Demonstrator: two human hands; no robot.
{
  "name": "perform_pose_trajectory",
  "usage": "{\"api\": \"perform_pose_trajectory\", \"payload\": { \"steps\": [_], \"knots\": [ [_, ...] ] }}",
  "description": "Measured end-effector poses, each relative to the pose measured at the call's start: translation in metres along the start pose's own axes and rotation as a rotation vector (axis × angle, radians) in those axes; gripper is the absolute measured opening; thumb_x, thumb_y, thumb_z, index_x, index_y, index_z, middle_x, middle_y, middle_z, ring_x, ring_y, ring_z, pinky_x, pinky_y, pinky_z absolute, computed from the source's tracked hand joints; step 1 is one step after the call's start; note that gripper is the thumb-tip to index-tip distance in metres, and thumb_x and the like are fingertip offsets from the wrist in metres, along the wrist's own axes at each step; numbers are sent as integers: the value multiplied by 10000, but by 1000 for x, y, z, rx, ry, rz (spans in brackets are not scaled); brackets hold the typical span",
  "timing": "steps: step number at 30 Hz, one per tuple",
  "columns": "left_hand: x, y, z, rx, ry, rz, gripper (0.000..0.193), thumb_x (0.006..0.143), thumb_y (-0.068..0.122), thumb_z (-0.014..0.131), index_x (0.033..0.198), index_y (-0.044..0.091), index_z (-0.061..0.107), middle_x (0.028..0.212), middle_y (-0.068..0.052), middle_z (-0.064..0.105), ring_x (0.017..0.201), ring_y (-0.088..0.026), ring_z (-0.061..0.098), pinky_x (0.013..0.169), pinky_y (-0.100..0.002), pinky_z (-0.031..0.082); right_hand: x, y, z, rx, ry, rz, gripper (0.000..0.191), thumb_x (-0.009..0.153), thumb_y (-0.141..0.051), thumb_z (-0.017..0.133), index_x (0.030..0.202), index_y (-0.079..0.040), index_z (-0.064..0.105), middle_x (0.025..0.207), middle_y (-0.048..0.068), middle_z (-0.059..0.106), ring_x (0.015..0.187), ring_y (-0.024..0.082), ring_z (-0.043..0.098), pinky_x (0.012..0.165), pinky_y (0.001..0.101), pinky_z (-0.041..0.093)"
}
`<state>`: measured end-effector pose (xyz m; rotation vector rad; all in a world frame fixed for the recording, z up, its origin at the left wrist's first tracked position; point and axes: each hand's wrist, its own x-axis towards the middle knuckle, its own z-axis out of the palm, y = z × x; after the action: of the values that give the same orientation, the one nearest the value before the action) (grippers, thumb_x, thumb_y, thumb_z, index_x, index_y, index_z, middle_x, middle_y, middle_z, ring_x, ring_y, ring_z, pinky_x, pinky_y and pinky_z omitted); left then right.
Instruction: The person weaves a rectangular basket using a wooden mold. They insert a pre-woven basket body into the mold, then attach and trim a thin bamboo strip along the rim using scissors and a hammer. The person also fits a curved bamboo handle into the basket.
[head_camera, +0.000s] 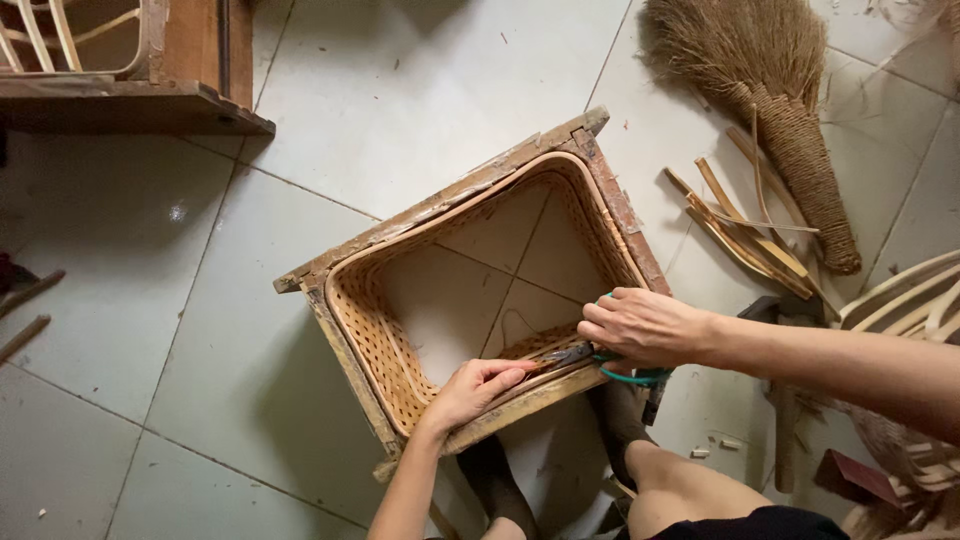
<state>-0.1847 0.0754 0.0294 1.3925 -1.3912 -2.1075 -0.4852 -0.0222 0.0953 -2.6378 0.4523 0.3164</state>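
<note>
Right hand (645, 325) closed round green-handled pliers (625, 372), knuckles up, wrist coming in from the right; dark nose of the tool laid flat along the near rim of the woven rattan basket (375, 335). Grip full and firm, probably for leverage on a strip at the rim. Left hand (475, 390) half curled, fingertips (515, 375) pressed on the rim just beside the tool's nose; nothing enclosed in it, only bearing down, likely to keep the strip from springing.

Basket seated inside a rough wooden frame (455, 195), walls tight against the frame's inner faces, so apparently a mould keeping the weave square. No bottom woven yet: pale floor tiles (430, 85) visible straight through the opening. Frame set at an angle on the floor, near side touching or just clear of the worker's dark-socked feet (495, 485); cannot tell which. Position close to the body, work edge nearest the hands.

Off to the right, well apart from the frame: a bundle of split cane strips (745, 235), loosely fanned, within arm's reach. Beyond these, a straw broom (770, 90) lying flat, bristles away. Upper left, corner of a wooden bench (130, 100). Small chips and offcuts scattered across the tiles.
</note>
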Motion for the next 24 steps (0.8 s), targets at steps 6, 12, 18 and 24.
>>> {"api": "perform_pose_trajectory", "payload": {
  "steps": [6,12,18,24],
  "knots": [
    [-8,22,2,102,42,-82,393,948,367,658,1247,126,741,1159,-44,791,1030,-148,728,912,-308,561,4,12,14,-22,-55,-64,546,764,-518,783,973,-84,524,856,69,546,796,263,592,740,412,487],
    [-39,35,-6,307,156,-77,347,917,347,694,1196,153,765,1229,-39,765,1121,-203,731,969,-344,546,7,24,24,-85,-113,-116,417,946,-467,719,979,-102,519,830,57,563,741,258,620,707,413,502],
    [-47,23,-10,196,155,-100,340,902,328,707,1177,143,781,1182,-38,792,1055,-160,751,934,-318,560,11,15,17,-11,-109,-60,518,813,-497,757,948,-59,518,847,102,560,751,294,628,722,437,504],
    [-44,13,-12,143,148,-115,332,924,324,688,1178,133,781,1123,-34,817,952,-139,756,859,-308,581,14,10,16,73,-55,-66,452,835,-455,749,938,-79,520,846,96,557,759,285,631,715,444,509]
  ]
}}
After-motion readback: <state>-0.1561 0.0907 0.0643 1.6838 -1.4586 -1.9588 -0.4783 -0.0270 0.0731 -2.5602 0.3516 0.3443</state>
